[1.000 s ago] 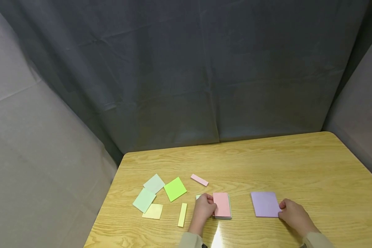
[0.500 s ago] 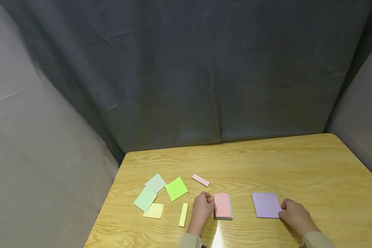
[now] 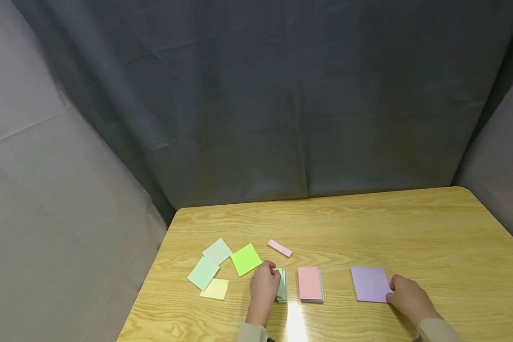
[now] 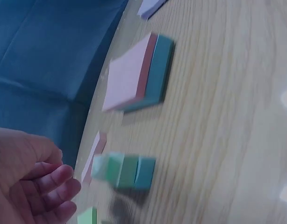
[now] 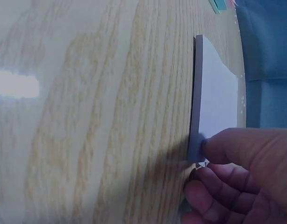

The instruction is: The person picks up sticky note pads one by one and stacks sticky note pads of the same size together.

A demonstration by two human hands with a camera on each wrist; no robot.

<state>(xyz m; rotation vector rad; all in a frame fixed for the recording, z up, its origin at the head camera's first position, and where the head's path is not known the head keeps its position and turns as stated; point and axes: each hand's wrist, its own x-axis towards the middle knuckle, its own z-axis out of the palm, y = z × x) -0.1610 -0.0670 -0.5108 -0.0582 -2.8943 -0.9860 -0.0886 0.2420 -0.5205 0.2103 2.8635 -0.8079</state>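
My left hand (image 3: 265, 286) hovers just left of a narrow stack of green sticky-note strips (image 3: 281, 286); the left wrist view shows its fingers loosely curled with nothing between them. Right of that stack lies a pink sticky-note pad (image 3: 309, 283) on top of a teal one (image 4: 159, 70). My right hand (image 3: 410, 298) pinches the near right corner of a square purple sticky-note pad (image 3: 369, 284), which lies on the table. In the right wrist view the thumb (image 5: 223, 148) presses on its top, the other fingers curled at its edge.
On the left lie a bright green pad (image 3: 245, 260), two pale green pads, the nearer one (image 3: 203, 273) overlapping, and a pale yellow pad (image 3: 215, 289). A thin pink strip pad (image 3: 280, 248) lies farther back. Dark cloth (image 3: 248, 118) hangs behind the wooden table (image 3: 432, 228).
My left hand has moved left, away from the pink pad, uncovering the green strips and hiding the yellow strip pad. The right hand stays at the purple pad. The head view has shifted slightly.
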